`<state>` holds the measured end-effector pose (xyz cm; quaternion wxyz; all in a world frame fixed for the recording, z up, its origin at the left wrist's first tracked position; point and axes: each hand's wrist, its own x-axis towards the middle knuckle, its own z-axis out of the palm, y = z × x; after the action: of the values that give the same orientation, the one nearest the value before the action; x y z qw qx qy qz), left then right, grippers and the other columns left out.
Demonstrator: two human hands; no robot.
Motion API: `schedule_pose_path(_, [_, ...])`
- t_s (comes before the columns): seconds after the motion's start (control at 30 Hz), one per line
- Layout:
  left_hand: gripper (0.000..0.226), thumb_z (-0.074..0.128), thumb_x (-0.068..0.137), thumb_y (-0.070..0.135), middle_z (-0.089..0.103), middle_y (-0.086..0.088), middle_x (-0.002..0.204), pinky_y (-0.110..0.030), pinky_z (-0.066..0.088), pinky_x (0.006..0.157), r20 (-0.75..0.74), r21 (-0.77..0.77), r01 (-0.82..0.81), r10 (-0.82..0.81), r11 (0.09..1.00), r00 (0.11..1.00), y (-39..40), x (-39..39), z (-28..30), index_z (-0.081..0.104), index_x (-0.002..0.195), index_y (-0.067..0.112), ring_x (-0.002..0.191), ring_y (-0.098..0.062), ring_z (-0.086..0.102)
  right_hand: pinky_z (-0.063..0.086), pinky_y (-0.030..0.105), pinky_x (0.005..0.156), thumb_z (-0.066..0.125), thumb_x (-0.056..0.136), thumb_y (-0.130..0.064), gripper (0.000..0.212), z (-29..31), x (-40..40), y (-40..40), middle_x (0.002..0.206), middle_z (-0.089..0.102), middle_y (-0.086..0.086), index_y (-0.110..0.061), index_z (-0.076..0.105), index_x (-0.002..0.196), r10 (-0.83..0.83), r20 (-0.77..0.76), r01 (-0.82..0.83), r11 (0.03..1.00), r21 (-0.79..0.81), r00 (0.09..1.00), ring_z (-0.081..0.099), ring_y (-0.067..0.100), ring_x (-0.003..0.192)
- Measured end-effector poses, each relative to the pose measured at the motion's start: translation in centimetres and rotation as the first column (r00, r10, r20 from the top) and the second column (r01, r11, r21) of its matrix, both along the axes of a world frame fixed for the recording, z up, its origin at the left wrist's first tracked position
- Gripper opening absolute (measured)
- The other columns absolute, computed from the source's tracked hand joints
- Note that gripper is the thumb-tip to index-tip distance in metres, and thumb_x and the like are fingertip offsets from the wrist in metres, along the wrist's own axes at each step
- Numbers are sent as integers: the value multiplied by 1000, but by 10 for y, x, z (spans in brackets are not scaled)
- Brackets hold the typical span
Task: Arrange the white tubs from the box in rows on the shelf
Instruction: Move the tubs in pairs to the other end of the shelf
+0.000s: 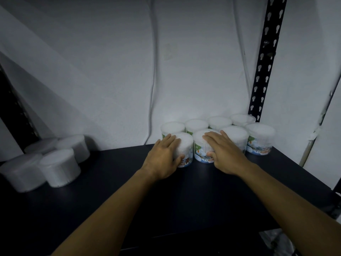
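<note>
Several white tubs with blue and green labels stand in two rows at the back right of the dark shelf point(184, 196). My left hand point(163, 157) grips the leftmost front tub point(185, 143), fingers over its left side and thumb on its front. My right hand point(224, 154) lies over the neighbouring front tub point(200, 143), fingers across its lid and thumb against its label. Both tubs stand on the shelf, side by side. The back row point(196, 124) runs along the wall.
Another group of several plain white tubs point(59, 167) sits at the shelf's left side. A black perforated shelf upright point(263, 60) rises at the back right. A white wall with a hanging cable point(154, 71) closes the back. The shelf's front half is bare.
</note>
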<state>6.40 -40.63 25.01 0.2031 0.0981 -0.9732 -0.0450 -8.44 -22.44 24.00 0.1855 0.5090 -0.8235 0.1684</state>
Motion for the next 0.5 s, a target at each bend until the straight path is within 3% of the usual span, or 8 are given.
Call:
schedule_pose_path(0.2, [64,44,97,44,17,-3,159,-37,3,119,21,-79,-9,11,997,1000,3,-1,-1,21,150,17,147,-16,5,-11,29,115,54,92,-21,63,-4,0,-1,154,23,5,-10,23,146,-16,-46,17,1000,26,999,14,17,143])
schedule_pose_path(0.5, [76,47,95,46,8,-2,161,-34,0,119,10,4,-17,16,1000,1000,4,9,-2,9,153,16,147,-13,0,-9,31,116,51,93,-27,70,-4,8,0,157,12,6,-9,12,148,-26,-32,27,999,19,999,0,17,145])
